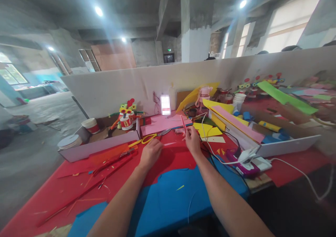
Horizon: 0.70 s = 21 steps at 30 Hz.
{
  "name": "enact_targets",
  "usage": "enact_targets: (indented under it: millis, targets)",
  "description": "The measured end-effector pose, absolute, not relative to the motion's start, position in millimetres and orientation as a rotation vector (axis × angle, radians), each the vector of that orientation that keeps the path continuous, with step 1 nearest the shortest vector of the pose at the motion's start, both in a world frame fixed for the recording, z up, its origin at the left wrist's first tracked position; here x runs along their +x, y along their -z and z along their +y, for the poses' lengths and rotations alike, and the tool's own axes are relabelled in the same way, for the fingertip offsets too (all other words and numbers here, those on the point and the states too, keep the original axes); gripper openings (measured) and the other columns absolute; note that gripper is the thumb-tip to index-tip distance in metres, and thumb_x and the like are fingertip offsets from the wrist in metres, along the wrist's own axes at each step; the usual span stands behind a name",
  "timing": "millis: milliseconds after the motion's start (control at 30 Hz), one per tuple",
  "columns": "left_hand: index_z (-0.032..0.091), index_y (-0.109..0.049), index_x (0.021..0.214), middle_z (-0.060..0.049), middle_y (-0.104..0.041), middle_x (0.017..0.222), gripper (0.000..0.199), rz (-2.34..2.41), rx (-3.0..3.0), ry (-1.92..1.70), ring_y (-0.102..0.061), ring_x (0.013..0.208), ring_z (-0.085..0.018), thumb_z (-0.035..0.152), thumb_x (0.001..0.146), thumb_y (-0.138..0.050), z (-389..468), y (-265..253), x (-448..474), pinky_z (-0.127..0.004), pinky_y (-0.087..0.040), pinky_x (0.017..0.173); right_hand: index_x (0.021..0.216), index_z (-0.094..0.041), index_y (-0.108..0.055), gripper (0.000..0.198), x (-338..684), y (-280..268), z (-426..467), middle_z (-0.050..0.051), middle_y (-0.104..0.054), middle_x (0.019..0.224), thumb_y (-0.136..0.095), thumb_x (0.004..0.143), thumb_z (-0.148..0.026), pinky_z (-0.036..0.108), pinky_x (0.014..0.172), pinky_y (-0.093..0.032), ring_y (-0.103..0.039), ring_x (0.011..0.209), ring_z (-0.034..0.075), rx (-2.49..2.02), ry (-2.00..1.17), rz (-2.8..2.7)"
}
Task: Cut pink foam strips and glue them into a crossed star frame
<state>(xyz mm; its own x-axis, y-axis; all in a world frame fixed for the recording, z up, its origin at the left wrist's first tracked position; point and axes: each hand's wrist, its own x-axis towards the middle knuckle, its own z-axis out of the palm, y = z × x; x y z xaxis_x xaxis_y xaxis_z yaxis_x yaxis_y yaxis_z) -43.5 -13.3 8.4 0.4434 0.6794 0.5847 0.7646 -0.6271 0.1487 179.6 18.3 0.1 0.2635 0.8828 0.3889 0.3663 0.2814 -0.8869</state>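
My right hand [192,139] is closed round a slim pink stick-like piece [183,122] that points up and away from me; whether it is a pen or rolled paper I cannot tell. My left hand [152,151] rests low over the red table covering [173,158] with its fingers curled in. What it holds, if anything, is hidden. Just beyond it lie scissors with yellow handles [149,138], blades pointing right. Pink paper [162,124] lies flat behind both hands. Blue sheets [170,198] spread beneath my forearms.
On the left, a shallow box [102,149] holds a paper-cup figure [126,121]. A larger box [290,145] with coloured rolls stands right, beside stacked cups [238,100]. A purple power strip [243,165] trails white cables. A white partition [118,86] closes the table's back.
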Motion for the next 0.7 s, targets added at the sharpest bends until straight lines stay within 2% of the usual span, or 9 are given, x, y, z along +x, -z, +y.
enact_targets:
  millis: [133, 233, 400, 467, 567, 700]
  targets:
    - [0.02, -0.066, 0.072, -0.006, -0.06, 0.074, 0.03, -1.247, -2.815, 0.556, -0.057, 0.075, -0.017, 0.025, 0.093, -0.045, -22, -6, -28, -0.027, -0.042, 0.068, 0.1, -0.019, -0.051, 0.027, 181, -9, 14, 0.009, -0.069, 0.089, -0.03, 0.098, -0.036, 0.027, 0.07, -0.05, -0.068, 0.071, 0.018, -1.306, -0.399, -1.28]
    - [0.02, -0.07, 0.081, -0.005, -0.063, 0.076, 0.028, -1.381, -2.876, 0.646, -0.057, 0.073, -0.016, 0.038, 0.091, -0.051, -22, -7, -30, -0.026, -0.041, 0.065, 0.094, -0.02, -0.054, 0.027, 181, -12, 9, 0.008, -0.069, 0.086, -0.032, 0.098, -0.034, 0.027, 0.075, -0.047, -0.065, 0.08, 0.02, -1.342, -0.265, -1.347]
    - [0.017, -0.068, 0.081, -0.004, -0.064, 0.069, 0.036, -1.735, -2.703, 1.308, -0.057, 0.064, -0.015, 0.049, 0.087, -0.053, -10, -6, -43, -0.026, -0.042, 0.063, 0.092, -0.02, -0.057, 0.026, 170, -14, 0, 0.009, -0.068, 0.091, -0.034, 0.098, -0.029, 0.027, 0.082, -0.043, -0.062, 0.088, 0.02, -1.286, -0.17, -1.586]
    - [0.016, -0.066, 0.096, -0.001, -0.061, 0.063, 0.041, -1.89, -2.714, 1.678, -0.054, 0.055, -0.013, 0.054, 0.082, -0.057, -8, -5, -44, -0.025, -0.042, 0.056, 0.091, -0.02, -0.058, 0.023, 161, -11, -2, 0.008, -0.067, 0.094, -0.036, 0.097, -0.024, 0.026, 0.083, -0.043, -0.061, 0.091, 0.019, -1.212, -0.222, -1.711]
    - [0.014, -0.059, 0.113, 0.005, -0.056, 0.055, 0.056, -1.982, -2.79, 2.194, -0.048, 0.044, -0.01, 0.058, 0.078, -0.062, -9, -6, -40, -0.023, -0.039, 0.048, 0.088, -0.02, -0.059, 0.018, 148, -6, -3, 0.004, -0.067, 0.087, -0.042, 0.095, -0.02, 0.024, 0.077, -0.043, -0.061, 0.082, 0.016, -1.044, -0.431, -1.983]
    - [0.013, -0.063, 0.089, 0.002, -0.057, 0.055, 0.047, -2.052, -2.569, 2.589, -0.049, 0.045, -0.009, 0.058, 0.075, -0.066, -12, -13, -37, -0.022, -0.038, 0.047, 0.094, -0.019, -0.061, 0.016, 151, -4, -1, 0.002, -0.068, 0.09, -0.047, 0.095, -0.027, 0.023, 0.076, -0.043, -0.061, 0.082, 0.015, -0.966, -0.611, -2.145]
